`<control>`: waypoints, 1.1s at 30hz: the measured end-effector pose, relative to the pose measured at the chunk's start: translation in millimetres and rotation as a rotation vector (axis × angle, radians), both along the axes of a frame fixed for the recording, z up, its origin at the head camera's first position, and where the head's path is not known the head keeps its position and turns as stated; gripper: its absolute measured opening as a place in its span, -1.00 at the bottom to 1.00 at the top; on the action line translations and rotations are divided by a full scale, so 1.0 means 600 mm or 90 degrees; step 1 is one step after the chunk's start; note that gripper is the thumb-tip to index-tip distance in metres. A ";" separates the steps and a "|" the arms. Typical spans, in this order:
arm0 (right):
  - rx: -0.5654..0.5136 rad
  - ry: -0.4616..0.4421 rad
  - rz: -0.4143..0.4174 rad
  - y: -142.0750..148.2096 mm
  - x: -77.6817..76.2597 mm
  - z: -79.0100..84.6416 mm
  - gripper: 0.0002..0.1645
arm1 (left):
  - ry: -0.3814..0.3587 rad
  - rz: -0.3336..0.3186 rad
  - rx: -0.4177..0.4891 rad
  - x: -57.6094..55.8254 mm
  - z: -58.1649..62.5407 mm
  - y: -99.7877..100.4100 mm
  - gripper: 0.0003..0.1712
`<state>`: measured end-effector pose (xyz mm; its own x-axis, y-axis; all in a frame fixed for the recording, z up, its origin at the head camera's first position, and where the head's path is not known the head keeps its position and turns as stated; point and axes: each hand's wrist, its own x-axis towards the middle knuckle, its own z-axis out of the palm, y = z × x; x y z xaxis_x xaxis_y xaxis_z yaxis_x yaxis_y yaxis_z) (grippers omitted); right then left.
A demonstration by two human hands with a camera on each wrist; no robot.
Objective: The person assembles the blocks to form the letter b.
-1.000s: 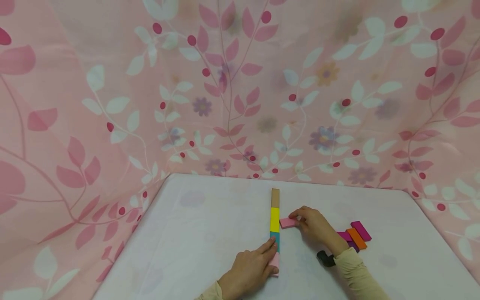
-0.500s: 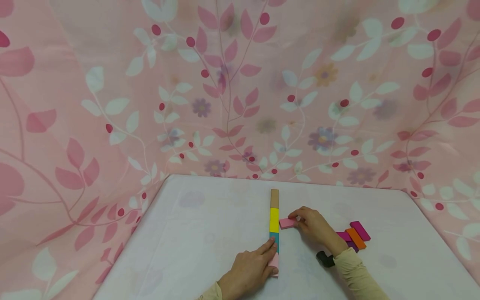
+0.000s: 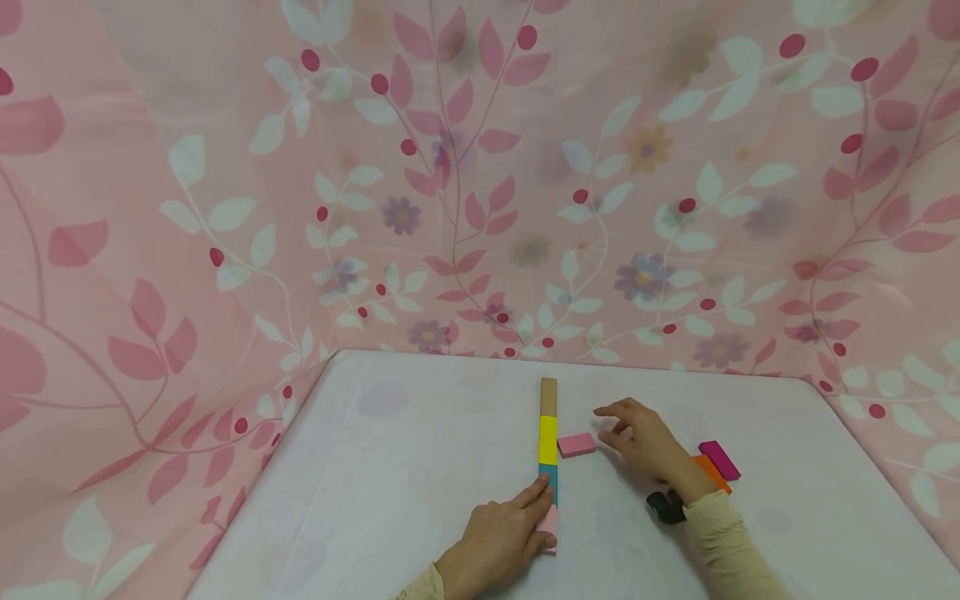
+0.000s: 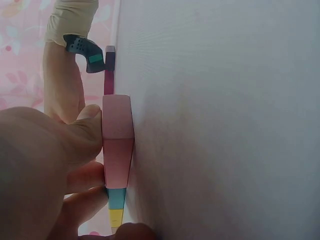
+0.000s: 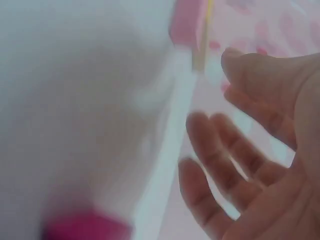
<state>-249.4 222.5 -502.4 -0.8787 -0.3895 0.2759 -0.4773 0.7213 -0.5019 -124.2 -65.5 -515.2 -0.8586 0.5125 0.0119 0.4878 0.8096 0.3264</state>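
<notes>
In the head view, a straight line of flat blocks runs away from me: a pink block, a teal block, a yellow block and a tan block. My left hand rests on the near end, thumb on the pink block and fingertips over the teal one. A second pink block lies crosswise against the yellow block's right side. Just right of it, my right hand is raised with fingers spread and nothing in them, as the right wrist view also shows.
Right of my right hand lie an orange block and a magenta block, partly behind the wrist. A black wrist device sits under the right forearm. White cloth covers the table, and a floral pink curtain stands behind it.
My right hand has let go of the crosswise pink block and drawn back to the right, covering more of the loose blocks. The left hand has stayed in place.
</notes>
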 end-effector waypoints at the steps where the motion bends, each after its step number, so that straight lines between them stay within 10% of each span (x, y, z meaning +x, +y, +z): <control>1: -0.005 0.015 -0.006 0.010 -0.001 0.005 -0.53 | 0.000 0.000 0.000 0.000 0.001 0.000 -0.27; 14: 0.073 -0.097 -0.096 0.171 0.009 0.030 -0.37 | 0.010 -0.001 0.010 0.003 -0.001 -0.002 -0.29; 33: 0.098 -0.216 -0.088 0.215 0.017 0.039 -0.46 | 0.008 0.002 0.007 0.002 0.001 0.000 -0.29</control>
<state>-239.0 351.7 -478.9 -0.9569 -0.2756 -0.0911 -0.1965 0.8460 -0.4957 -123.2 -65.7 -514.5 -0.8600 0.5095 0.0286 0.4894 0.8075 0.3292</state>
